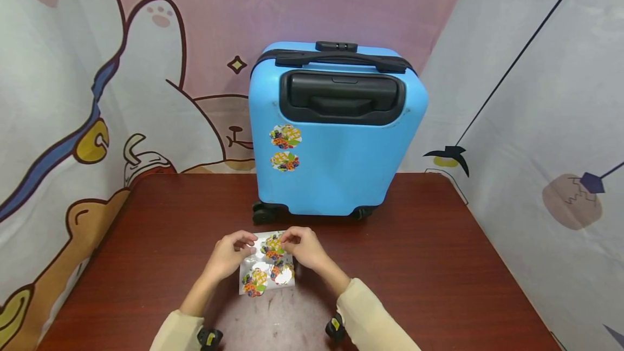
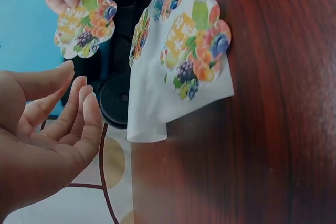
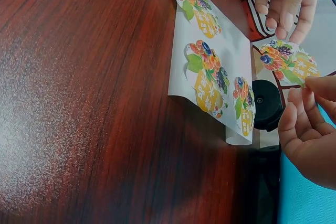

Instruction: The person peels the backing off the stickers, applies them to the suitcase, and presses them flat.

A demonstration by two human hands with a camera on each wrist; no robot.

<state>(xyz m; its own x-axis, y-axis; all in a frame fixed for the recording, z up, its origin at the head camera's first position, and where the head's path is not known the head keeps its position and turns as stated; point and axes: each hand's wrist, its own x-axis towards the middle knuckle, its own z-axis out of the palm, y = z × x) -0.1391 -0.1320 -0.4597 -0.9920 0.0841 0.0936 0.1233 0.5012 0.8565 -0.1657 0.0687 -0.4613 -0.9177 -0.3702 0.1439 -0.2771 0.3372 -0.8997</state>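
My right hand (image 1: 303, 247) pinches a round, scallop-edged fruit sticker (image 3: 289, 62) by its edge between thumb and fingertips. The sticker is held up above a white sticker sheet (image 3: 210, 45) on the table. Close to the sticker's other side is my left hand (image 2: 47, 124), its fingers loosely bent with nothing between them. More fruit stickers (image 2: 194, 51) lie on the sheet, whose edge curls up. Behind the hands a light blue suitcase (image 1: 336, 167) stands upright, bearing two fruit stickers (image 1: 285, 136), one above the other, on its left side.
The suitcase stands on black wheels (image 1: 265, 213) toward the back of the dark red-brown wooden table (image 1: 439, 264). Its black handle (image 1: 341, 58) is on top. A cartoon-printed cloth (image 1: 195, 42) hangs behind and along both sides of the table.
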